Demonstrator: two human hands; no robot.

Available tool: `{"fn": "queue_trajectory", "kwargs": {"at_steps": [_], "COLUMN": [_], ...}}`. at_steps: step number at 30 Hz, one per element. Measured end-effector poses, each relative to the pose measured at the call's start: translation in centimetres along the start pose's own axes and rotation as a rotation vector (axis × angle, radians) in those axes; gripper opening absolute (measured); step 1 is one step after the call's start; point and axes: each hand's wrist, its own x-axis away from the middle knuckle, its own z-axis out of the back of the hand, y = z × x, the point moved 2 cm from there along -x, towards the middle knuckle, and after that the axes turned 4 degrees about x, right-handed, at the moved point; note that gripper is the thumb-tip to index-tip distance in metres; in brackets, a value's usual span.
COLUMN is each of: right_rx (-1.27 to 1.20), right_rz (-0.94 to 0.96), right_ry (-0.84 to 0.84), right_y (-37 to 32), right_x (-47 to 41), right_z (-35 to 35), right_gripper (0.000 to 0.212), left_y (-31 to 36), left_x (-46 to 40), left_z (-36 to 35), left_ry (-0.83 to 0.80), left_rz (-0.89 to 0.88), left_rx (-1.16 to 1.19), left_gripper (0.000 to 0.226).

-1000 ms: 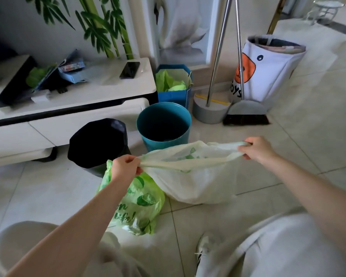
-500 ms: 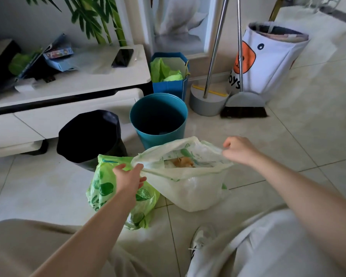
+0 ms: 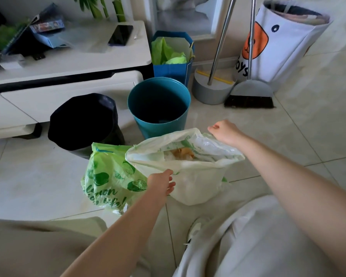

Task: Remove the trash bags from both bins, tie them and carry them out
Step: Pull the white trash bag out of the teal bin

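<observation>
Item: white trash bag, standing on the tiled floor directly in front of the teal bin, mouth open and untied. Step in hand, judged: gathering the mouth of this bag for tying. Right hand is closed on the far rim of the bag, at the side away from the green bag. Left hand lies against the near wall of the bag just under its rim, fingers loosely spread and gripping nothing that can be seen. Next move, judged: the left hand must take up the near rim, then both rims must be brought together and knotted; the thin film will want a firm pinch. Contents of white bag: pale crumpled wrappings and one orange-brown scrap, seen through the mouth. Green printed bag: touching the white bag on the side of the black bin, on the floor; whether it is tied cannot be told. Teal bin: no liner; dark inside, with what may be a small scrap at the bottom. Black bin: beside the teal bin, interior too dark to read. Blue paper bag: behind the teal bin, holding green crumpled material.
</observation>
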Motion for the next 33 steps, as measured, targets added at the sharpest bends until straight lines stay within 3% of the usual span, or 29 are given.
{"fn": "queue_trajectory", "kwargs": {"at_steps": [5,7,9,14,18,24,28,33], "right_rx": [0.005,-0.018,-0.03,-0.075,-0.072,-0.12,-0.022,0.075], "right_rz": [-0.088,-0.109,-0.113,-0.064,0.039,0.12,0.197,0.231], "right_ry": [-0.123,-0.137,-0.147,-0.182,-0.189,-0.117,-0.067,0.134], "right_y": [-1.1,-1.4,-1.8,-2.5,-3.1,-3.4,-3.7,-4.1], "right_x": [-1.1,-1.5,-1.7,-2.0,-0.8,0.8,2.3,4.1], "right_z": [-1.0,-1.4,-1.7,-1.9,-0.9,1.0,2.4,4.5], "right_gripper": [0.042,0.06,0.064,0.033,0.03,0.026,0.02,0.016], "left_y": [0.0,0.2,0.2,0.5,1.3,2.8,3.8,5.3], "left_x": [-0.9,-1.2,-1.3,-0.7,0.2,3.3,5.1,6.8], "left_z": [-0.5,-0.4,-0.2,0.3,0.9,0.9,0.9,1.5], "left_ry": [0.0,0.011,0.017,0.026,0.041,-0.051,-0.063,-0.061], "left_rz": [0.004,-0.013,-0.017,-0.056,-0.174,-0.279,-0.28,-0.377], "left_rx": [-0.009,-0.017,-0.018,-0.05,-0.031,0.009,0.065,-0.035], "left_gripper": [0.01,0.006,0.005,0.003,0.005,0.006,0.011,0.028]}}
